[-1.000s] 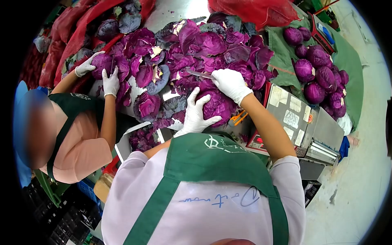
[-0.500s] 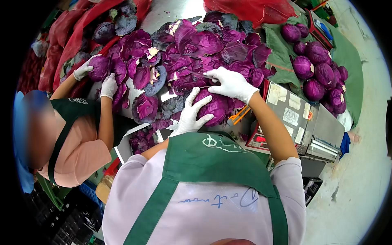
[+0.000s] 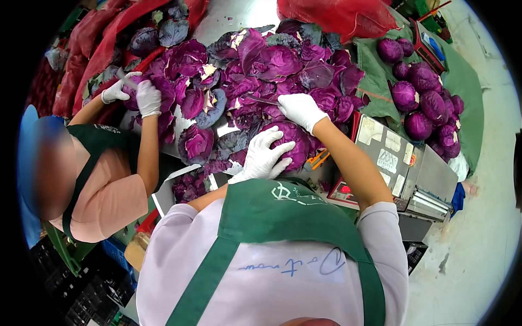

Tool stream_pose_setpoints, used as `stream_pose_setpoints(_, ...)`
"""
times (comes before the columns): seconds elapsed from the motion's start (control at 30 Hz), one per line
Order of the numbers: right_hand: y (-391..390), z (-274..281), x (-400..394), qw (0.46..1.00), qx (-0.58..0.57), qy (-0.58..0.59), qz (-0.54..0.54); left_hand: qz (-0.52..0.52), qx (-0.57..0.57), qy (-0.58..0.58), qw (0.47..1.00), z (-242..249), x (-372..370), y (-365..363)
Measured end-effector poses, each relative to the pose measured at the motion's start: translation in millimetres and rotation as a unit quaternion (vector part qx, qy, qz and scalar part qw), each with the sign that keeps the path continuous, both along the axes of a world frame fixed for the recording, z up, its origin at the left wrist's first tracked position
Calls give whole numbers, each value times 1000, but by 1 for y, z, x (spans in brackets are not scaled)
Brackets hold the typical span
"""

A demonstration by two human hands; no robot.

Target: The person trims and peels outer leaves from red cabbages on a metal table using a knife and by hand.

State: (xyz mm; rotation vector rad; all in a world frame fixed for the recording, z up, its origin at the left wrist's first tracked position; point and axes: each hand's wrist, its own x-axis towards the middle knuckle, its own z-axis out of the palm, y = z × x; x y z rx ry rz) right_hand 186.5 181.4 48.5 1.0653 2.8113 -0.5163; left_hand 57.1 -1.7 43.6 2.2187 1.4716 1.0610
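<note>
In a white glove, my left hand (image 3: 265, 154) presses against the near left side of a red cabbage (image 3: 294, 145), its fingers curved over the head. My right hand (image 3: 303, 111), also gloved, is closed around the handle of a knife (image 3: 263, 100). The blade points left, above the loose leaves and apart from the cabbage. A heap of trimmed red cabbage leaves (image 3: 277, 62) spreads beyond both hands. Just right of the held cabbage lies an orange utility knife (image 3: 317, 160).
On the left, a co-worker (image 3: 109, 179) in white gloves works on another cabbage with a knife. A metal scale (image 3: 380, 155) stands at my right. Whole red cabbages (image 3: 432, 103) are piled on green sacking (image 3: 467, 103). Red mesh bags (image 3: 337, 19) lie at the back.
My right hand has drawn back from the cabbage's top, and its fingers have closed round the knife handle. My left hand and the cabbage have shifted slightly right. The co-worker's knife hand has risen.
</note>
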Motion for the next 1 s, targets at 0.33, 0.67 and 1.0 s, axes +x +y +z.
stream_pose_setpoints(0.33, -6, -15, 12, 991, 90, 58, -75, 47, -54, -22, 997, 13, -7, 4)
stream_pose_setpoints(0.67, -61, 61, 27, 957, -180, 128, -191, 267, -344, -416, 798, 0, -37, 1)
stream_pose_setpoints(1.0, -81, 40, 28, 847, -305, 354, -252, 246, -272, -488, 792, 37, -28, 15)
